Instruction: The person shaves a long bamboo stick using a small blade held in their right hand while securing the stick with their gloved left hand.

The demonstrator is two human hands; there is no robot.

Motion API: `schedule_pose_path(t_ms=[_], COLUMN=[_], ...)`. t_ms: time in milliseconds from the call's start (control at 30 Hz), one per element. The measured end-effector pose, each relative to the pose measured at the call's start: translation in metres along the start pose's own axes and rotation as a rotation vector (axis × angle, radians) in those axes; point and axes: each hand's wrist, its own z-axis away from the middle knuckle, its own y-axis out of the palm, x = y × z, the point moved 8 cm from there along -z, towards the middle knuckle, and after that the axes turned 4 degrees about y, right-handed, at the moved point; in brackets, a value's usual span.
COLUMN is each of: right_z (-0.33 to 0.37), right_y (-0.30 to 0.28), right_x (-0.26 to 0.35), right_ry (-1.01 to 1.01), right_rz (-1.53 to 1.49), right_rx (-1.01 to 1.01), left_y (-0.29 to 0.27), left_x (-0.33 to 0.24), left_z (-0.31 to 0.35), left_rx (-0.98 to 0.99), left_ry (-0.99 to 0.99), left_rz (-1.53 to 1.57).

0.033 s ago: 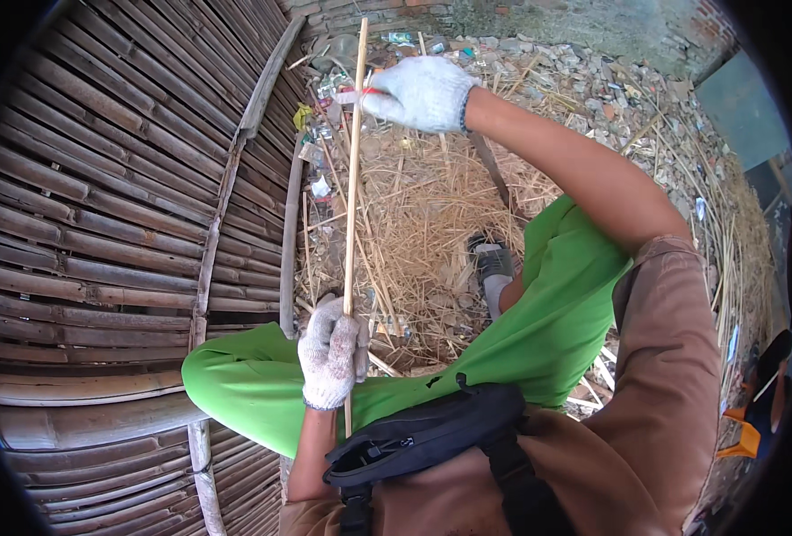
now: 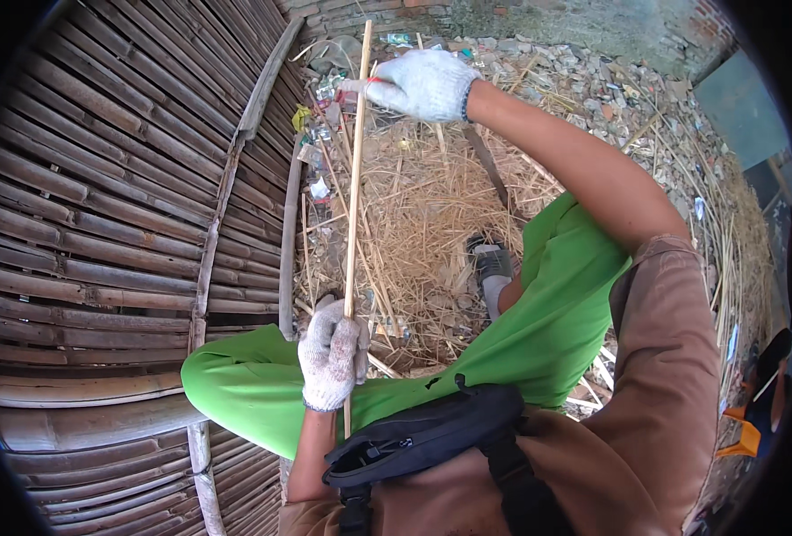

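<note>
Holding: left hand (image 2: 331, 357) is clenched round the lower part of a thin bamboo strip (image 2: 353, 205), glove fingers wrapped fully, a short tail of strip poking out below the fist.
Far grip: right hand (image 2: 424, 83) pinches the same strip near its top, arm stretched out; something small and red-tipped sits at the glove fingertips, too small to tell what.
Strip: runs nearly straight up the picture from lap to beyond the far hand, held clear of the ground, over the straw (image 2: 431, 214).
Doing it well: judging by the two-point hold, keep the near fist firm as the anchor and let the far hand do the fine work; keep the strip taut and straight so it does not bow or twist.
Risk: strip is slim and may split or slip through cloth gloves if squeezed unevenly.
Around: green trousers (image 2: 548, 322) under the strip, bamboo wall (image 2: 101, 205) at left, black pouch (image 2: 431, 433) at the chest, rubble (image 2: 592, 80) beyond the straw.
</note>
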Motion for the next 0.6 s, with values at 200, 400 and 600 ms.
schedule_pose_path(t_ms=[200,400,600], right_z=[-0.043,-0.027,0.036], right_y=[-0.006,0.024,0.053], right_x=[-0.127,-0.144,0.022], right_ry=[0.285,0.256,-0.014], right_rz=[-0.025,-0.012,-0.217], right_rx=[-0.098,-0.14,0.195], left_y=[-0.001,-0.005,-0.008], left_x=[0.009,0.024,0.023], left_z=[0.0,-0.014,-0.022], left_rx=[0.022,-0.044,-0.084], left_ry=[-0.031,-0.089,-0.07], left_rz=[0.015,0.211,0.314])
